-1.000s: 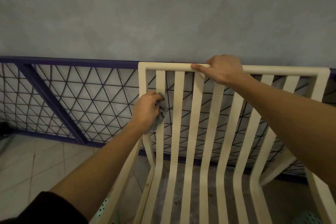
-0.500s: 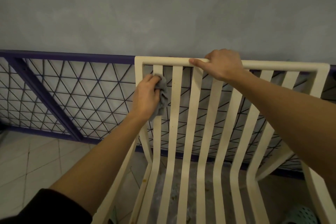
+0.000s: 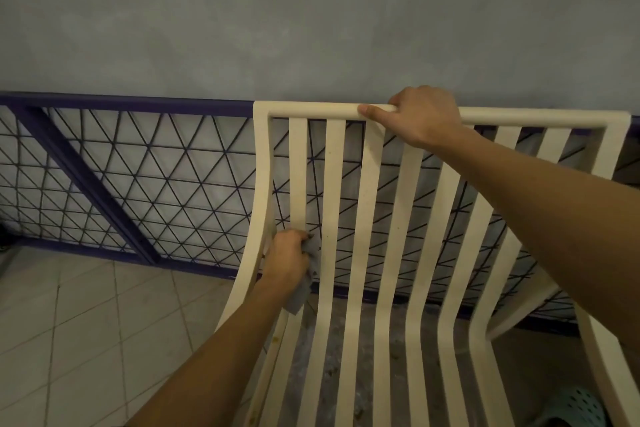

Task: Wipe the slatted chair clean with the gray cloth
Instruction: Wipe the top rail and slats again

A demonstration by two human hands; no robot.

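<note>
A cream slatted chair [image 3: 334,184] stands in front of me, its back made of several vertical slats under a rounded top rail. My left hand [image 3: 287,258] grips the gray cloth [image 3: 300,295] against the leftmost slat, low on the chair back, just above the bend to the seat. Most of the cloth is hidden under the hand; a corner hangs below it. My right hand [image 3: 420,116] grips the top rail near its middle, thumb stretched along the front of the rail.
A purple metal railing [image 3: 138,184] with a triangular wire mesh runs behind the chair below a gray wall. Pale floor tiles [image 3: 69,322] lie to the left. A teal perforated slipper [image 3: 578,407] shows at the bottom right under the seat.
My left hand has slid the cloth down the leftmost slat from near the top rail to the lower back. My right hand has stayed on the top rail.
</note>
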